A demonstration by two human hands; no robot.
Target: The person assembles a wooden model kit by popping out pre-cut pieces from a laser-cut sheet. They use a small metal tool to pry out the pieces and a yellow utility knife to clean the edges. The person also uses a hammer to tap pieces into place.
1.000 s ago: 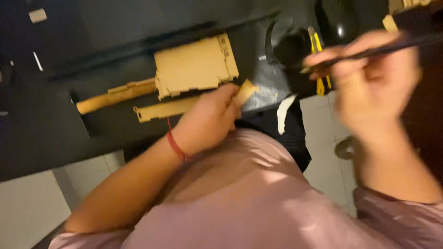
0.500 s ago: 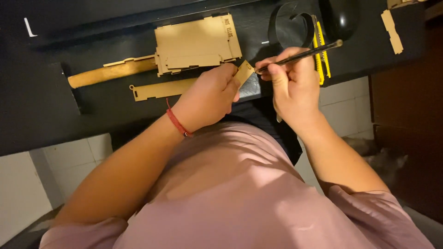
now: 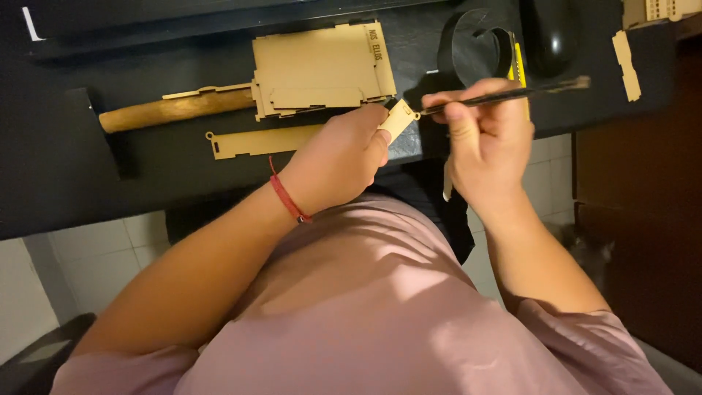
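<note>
Head view, looking down over a pink shirt: the left hand (image 3: 340, 157), a red cord bracelet (image 3: 287, 199) on its wrist, is closed around one small flat tan wooden piece (image 3: 398, 119), pinching it at the near edge of the black table (image 3: 66, 183). The right hand (image 3: 490, 146) is closed on one thin dark rod-like tool (image 3: 512, 93), fingers wrapped round its shaft, and the tool's tip meets the upper end of that small piece. Just beyond the left hand lies one long flat wooden strip (image 3: 259, 140) with a small hole at its left end. Beyond the strip sits one stack of flat laser-cut tan panels (image 3: 318, 69), with a single rounded wooden handle (image 3: 172, 111) reaching out from the stack's left side. To the right of the stack, past the right hand, stands one black ring-shaped object (image 3: 468, 51); a yellow-edged tool (image 3: 517, 62) shows just beside it. Further right of the stack, one narrow tan offcut (image 3: 627, 64) rests on the table, and a second panel piece (image 3: 658, 10) lies at the top corner.
</note>
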